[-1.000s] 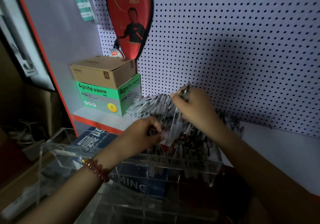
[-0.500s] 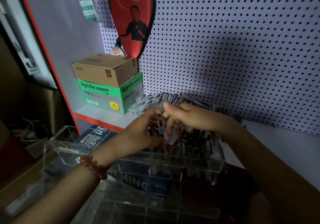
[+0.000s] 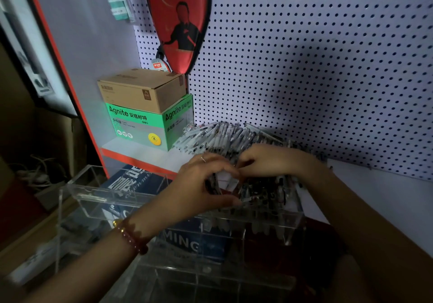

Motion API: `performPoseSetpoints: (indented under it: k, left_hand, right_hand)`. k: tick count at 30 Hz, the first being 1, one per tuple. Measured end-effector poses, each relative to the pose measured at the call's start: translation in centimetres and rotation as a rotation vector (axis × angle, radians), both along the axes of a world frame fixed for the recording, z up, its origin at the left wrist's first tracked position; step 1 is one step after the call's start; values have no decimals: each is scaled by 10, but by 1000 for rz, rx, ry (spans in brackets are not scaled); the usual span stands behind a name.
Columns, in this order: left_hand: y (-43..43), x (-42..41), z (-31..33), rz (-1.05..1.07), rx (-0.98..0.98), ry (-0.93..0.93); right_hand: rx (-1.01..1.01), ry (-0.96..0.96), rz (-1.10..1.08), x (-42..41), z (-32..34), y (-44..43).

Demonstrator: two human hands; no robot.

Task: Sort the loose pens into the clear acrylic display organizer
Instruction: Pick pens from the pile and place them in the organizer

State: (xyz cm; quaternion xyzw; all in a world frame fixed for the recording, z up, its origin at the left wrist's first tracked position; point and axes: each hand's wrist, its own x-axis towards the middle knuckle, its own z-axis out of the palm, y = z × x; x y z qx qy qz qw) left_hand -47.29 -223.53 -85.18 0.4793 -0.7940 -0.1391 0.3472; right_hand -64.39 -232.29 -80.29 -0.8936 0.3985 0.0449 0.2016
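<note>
A clear acrylic organizer (image 3: 98, 197) stands in front of me, its right compartments packed with upright pens (image 3: 264, 190). Behind it a fanned heap of loose white-barrelled pens (image 3: 218, 136) lies on the shelf against the pegboard. My left hand (image 3: 201, 183), with a bead bracelet on the wrist, curls its fingers round a bunch of pens with a white tag at the organizer's upper tier. My right hand (image 3: 269, 160) reaches in from the right, fingers bent down onto the same bunch; what it pinches is hidden.
A brown carton (image 3: 140, 89) sits on a green Agnite box (image 3: 140, 124) at the shelf's left. A red paddle case (image 3: 178, 21) hangs on the pegboard (image 3: 328, 68). A blue box (image 3: 131, 181) shows through the organizer. Cables lie low at the left.
My right hand came down from above the pen heap to meet my left hand at the organizer's pens. The left hand stayed at the bunch, shifting slightly.
</note>
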Motion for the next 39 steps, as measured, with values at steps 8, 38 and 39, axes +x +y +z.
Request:
performPoseSetpoints:
  k: [8, 38, 39]
  left_hand:
    - [10, -28, -4, 116, -242, -232]
    - [-6, -4, 1, 172, 246, 231]
    - [-6, -4, 0, 173, 283, 252]
  right_hand:
    - [30, 120, -6, 6, 7, 1]
    - [159, -100, 9, 6, 11, 15]
    - [145, -97, 27, 6, 11, 14]
